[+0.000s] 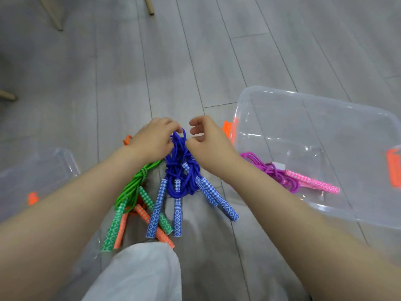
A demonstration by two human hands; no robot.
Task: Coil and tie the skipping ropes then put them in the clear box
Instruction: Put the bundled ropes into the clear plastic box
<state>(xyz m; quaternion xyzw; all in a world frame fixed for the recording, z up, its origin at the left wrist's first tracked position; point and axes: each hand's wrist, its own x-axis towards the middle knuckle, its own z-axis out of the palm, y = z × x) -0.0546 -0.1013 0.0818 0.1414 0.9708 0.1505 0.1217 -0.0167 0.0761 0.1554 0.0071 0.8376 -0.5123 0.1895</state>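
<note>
A bundle of blue skipping ropes (pixel 182 170) with blue-and-white patterned handles lies on the grey floor in the centre. My left hand (pixel 152 140) pinches a loop at the top of the blue cord. My right hand (pixel 206 142) pinches the same cord from the right side. A green rope (pixel 134 185) with green patterned handles lies left of the blue one, over an orange rope (pixel 141 216). A coiled pink rope (pixel 288 174) with pink handles lies inside the clear box (pixel 325 101) at the right.
The clear lid (pixel 39 170) with an orange clip lies on the floor at the left. My light trouser leg (pixel 138 272) is at the bottom centre. Wooden chair legs (pixel 52 14) stand at the top left.
</note>
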